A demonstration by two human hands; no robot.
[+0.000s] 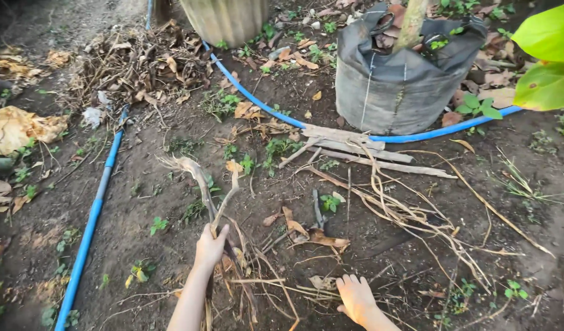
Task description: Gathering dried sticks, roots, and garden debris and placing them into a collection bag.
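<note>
Dry stalks (199, 178), lower centre of frame: left hand (210, 246) is closed around their base, lifting them off the soil. Right hand (355, 297), lower right, lies palm-down on loose twigs (282, 285), fingers apparently spread, gripping nothing. Step: gathering debris. Next pull needs a firm grip. Blue hose (89, 227) left; grey grow bag (404, 73) upper right.

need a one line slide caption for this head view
Left hand grips dried stalks; right hand rests on twigs beside blue pipes.
</note>
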